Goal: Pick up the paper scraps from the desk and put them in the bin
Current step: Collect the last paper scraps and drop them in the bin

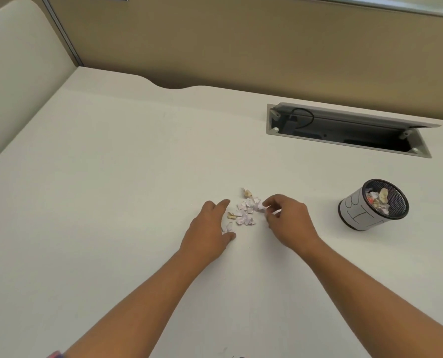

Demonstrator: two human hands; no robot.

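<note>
paper scraps [245, 211] lie between flat, spread left hand [210, 226] and right hand [287, 220] pinching one.

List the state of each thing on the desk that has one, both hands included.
paper scraps: loose pile on the desk
bin: upright, partly filled with scraps
cable hatch: lid propped open
left hand: open, flat beside the pile
right hand: pinching a scrap

We find no readable text, labels, brands or numbers. Bin [354, 211] wall carries dark line markings; we cannot read them as letters.
</note>
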